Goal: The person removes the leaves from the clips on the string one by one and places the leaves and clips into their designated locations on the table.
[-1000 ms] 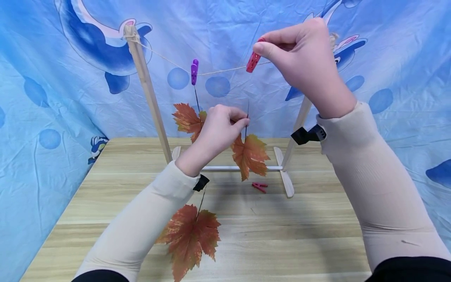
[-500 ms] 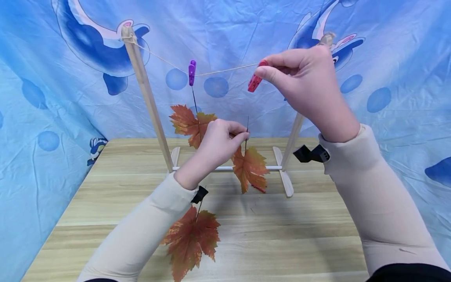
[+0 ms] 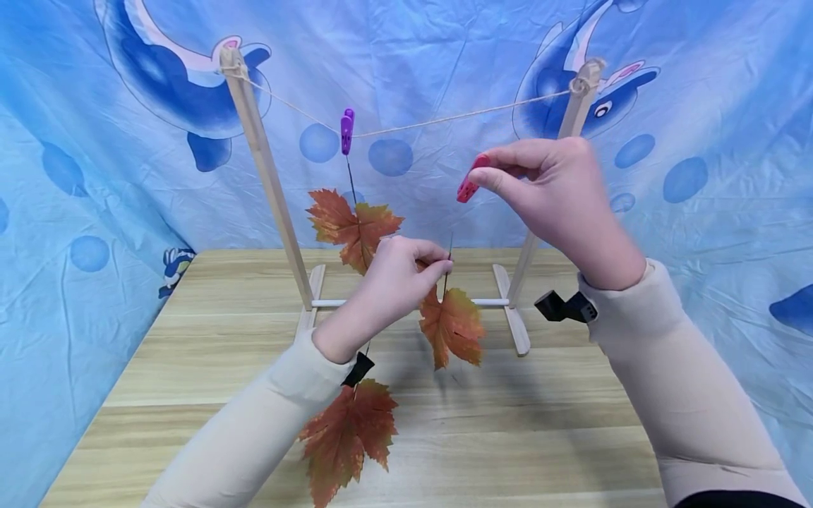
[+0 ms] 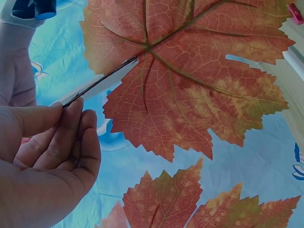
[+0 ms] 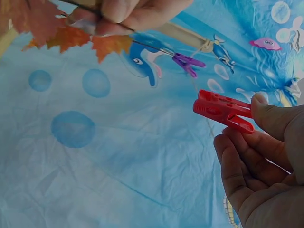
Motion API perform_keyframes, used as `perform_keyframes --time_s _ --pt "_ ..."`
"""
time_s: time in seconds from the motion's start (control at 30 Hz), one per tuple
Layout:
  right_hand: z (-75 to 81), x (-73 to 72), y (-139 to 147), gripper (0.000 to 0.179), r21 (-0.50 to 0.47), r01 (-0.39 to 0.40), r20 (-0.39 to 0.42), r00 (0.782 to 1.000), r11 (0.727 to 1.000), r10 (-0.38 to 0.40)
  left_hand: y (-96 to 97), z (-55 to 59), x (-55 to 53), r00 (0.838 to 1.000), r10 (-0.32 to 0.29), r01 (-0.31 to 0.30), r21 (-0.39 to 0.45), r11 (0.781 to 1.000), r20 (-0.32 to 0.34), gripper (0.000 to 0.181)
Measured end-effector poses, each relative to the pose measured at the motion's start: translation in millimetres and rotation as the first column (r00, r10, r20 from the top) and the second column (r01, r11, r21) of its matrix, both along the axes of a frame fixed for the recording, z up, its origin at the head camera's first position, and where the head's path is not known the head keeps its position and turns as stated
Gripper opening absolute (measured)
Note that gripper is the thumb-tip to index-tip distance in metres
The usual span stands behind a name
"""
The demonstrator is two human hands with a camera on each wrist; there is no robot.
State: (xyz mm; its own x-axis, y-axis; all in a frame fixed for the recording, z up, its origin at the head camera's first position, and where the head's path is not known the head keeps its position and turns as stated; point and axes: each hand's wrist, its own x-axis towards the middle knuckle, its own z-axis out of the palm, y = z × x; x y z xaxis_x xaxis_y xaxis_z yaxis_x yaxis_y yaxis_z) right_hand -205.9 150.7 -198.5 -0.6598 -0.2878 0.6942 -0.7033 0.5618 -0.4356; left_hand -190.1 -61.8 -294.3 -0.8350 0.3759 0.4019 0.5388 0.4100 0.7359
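Note:
My left hand [image 3: 406, 279] pinches the thin dark stem of an orange-red maple leaf [image 3: 452, 328], which hangs below the fingertips. In the left wrist view the leaf [image 4: 190, 71] spreads wide beside the thumb and fingers. My right hand [image 3: 552, 194] holds a red clothespin [image 3: 473, 180] by its handle ends between thumb and fingers, a little above and right of the stem. Its jaws point down and left. Above both hands runs a string [image 3: 432, 125], where a purple clothespin [image 3: 346, 131] grips the stem of a second maple leaf [image 3: 349, 224].
The string is tied between two wooden posts [image 3: 267, 169] with flat feet, joined low down by a white rod [image 3: 492, 302]. Another maple leaf [image 3: 356, 437] lies on the wooden table [image 3: 540, 430] under my left forearm. A blue dolphin-print cloth [image 3: 406, 63] hangs behind.
Both hands have come down, away from the string, with the leaf and the red clothespin held in them. The hanging leaf now covers the clothespin seen on the table earlier.

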Motion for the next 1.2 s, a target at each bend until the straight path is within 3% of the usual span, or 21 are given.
perform_keyframes --time_s 0.23,0.47,0.77,0.93,1.2 --pt "-17.4 -0.6 6.2 0.014 -0.017 -0.031 0.133 0.991 0.999 0.033 0.1 -6.6 9.6 1.0 -0.012 0.012 -0.003 1.0 0.006 0.008" --pt "-35.3 -2.0 11.7 0.018 -0.045 -0.053 0.266 0.962 0.998 0.063 -2.5 -12.1 15.8 1.0 -0.018 0.018 0.013 1.0 -0.007 0.008" --pt "-55.7 -2.3 16.1 0.024 -0.053 -0.023 0.3 0.953 0.998 0.038 -11.9 -16.7 19.2 1.0 -0.001 0.001 0.013 1.0 -0.002 0.008" --pt "-70.4 -3.6 19.0 0.027 -0.033 0.008 0.351 0.937 0.999 0.004 -18.5 -18.4 20.8 1.0 0.017 -0.017 -0.001 1.0 0.013 0.009" --pt "-88.7 -1.1 19.8 0.02 -0.039 -0.024 0.42 0.907 0.999 0.038 -30.2 -17.7 26.3 0.995 0.066 -0.064 -0.032 0.997 0.077 0.009"
